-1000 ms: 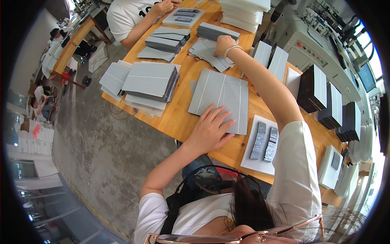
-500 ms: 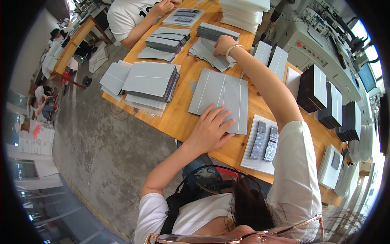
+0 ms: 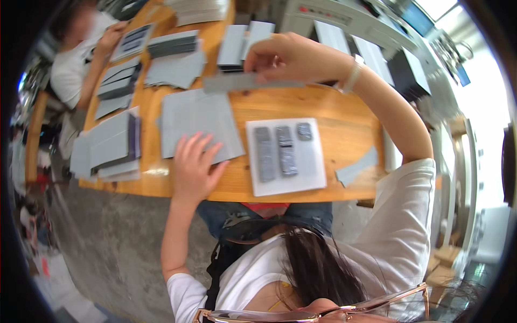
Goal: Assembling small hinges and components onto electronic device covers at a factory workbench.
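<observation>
My left hand (image 3: 196,169) lies with spread fingers on the near edge of a flat grey sheet (image 3: 199,116) marked with faint lines. Raised over the table beyond it, my right hand (image 3: 299,59) is closed on a long narrow grey strip (image 3: 231,83), blurred by motion. The strip hangs above the far edge of the grey sheet. Right of my left hand, a white ribbed panel (image 3: 315,175) carries two long dark shiny bars (image 3: 286,153) and a small dark block (image 3: 304,131).
Fanned grey sheets (image 3: 175,71) and grey stacks (image 3: 113,145) fill the left side. Upright stacks (image 3: 231,46) line the far edge. A loose grey piece (image 3: 360,166) lies at the right. Across the table, a person (image 3: 81,59) sits at the far left.
The view has swung to the right. My right hand has left the fanned grey sheets and moved right, and now holds the grey strip. My left hand stays on the grey sheet.
</observation>
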The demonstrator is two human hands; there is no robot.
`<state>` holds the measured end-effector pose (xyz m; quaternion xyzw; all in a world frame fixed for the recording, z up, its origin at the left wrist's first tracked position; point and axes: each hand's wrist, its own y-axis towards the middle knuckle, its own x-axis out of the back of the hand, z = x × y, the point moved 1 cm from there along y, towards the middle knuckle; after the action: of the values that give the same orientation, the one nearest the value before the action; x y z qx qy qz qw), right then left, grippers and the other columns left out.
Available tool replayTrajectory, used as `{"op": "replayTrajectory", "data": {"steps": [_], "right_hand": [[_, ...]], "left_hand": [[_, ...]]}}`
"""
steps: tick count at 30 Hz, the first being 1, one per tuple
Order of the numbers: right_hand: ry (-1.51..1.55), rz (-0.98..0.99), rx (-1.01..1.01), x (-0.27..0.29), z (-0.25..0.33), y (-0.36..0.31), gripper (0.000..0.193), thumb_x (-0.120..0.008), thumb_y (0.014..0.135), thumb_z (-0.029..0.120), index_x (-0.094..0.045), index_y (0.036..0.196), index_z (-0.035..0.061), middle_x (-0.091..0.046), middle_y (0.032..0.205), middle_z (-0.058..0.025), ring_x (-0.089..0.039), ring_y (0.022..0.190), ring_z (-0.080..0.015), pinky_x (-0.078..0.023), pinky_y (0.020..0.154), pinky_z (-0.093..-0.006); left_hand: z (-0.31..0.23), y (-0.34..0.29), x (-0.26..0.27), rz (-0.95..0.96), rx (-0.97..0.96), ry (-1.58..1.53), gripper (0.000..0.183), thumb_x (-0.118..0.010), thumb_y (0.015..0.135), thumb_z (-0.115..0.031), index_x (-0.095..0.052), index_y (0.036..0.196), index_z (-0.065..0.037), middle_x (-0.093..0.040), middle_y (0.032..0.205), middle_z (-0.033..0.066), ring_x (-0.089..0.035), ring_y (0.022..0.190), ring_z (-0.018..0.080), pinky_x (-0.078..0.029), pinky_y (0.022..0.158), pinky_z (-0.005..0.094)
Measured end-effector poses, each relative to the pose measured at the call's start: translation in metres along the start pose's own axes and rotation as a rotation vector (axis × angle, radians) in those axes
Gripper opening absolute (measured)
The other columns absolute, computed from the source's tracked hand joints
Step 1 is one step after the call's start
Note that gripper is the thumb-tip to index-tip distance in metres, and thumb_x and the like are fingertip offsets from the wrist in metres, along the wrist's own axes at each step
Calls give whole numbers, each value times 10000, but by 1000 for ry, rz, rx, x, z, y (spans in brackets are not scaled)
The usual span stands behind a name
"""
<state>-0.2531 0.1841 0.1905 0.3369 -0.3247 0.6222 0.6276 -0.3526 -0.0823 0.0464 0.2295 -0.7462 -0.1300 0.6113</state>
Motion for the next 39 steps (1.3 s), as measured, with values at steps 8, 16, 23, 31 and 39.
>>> {"op": "replayTrajectory", "data": {"steps": [8,16,23,31,39], "right_hand": [[26,283,-351,-5,-33,-211,66,-688,728,33,-647,780,39,-637,767,-58,-617,764,-194,-485,709,-310],[302,18,-583,-38,-30,-266,328,-679,747,8,-576,1056,49,-650,740,-65,-615,664,-154,-479,644,-278],[518,-210,-675,-83,-22,-305,333,-667,809,3,-539,1114,42,-616,751,-8,-562,704,-70,-449,641,-230],[553,-228,-723,-68,-38,-302,138,-659,836,61,-630,970,48,-646,780,-39,-575,710,-84,-463,650,-239],[865,-558,-753,-100,-17,-326,268,-569,912,70,-594,1169,-2,-632,955,2,-561,794,-50,-465,709,-201]], "left_hand": [[-13,12,-1,55,-16,43,386,-756,721,-283,-648,1031,-79,-600,1135,83,-511,1139,299,-349,1020,477],[-25,20,-1,60,124,96,408,-728,762,-308,-635,1070,-57,-588,1167,98,-478,1180,308,-340,1034,454],[-28,24,-7,68,115,104,413,-726,766,-307,-634,1074,-48,-590,1161,103,-478,1179,307,-335,1037,455],[-29,24,-5,86,88,143,453,-749,735,-346,-641,1066,-56,-595,1154,104,-494,1160,305,-329,1038,460],[-31,22,-6,84,75,138,460,-757,722,-355,-643,1058,-62,-595,1156,101,-499,1157,303,-323,1041,468]]}}
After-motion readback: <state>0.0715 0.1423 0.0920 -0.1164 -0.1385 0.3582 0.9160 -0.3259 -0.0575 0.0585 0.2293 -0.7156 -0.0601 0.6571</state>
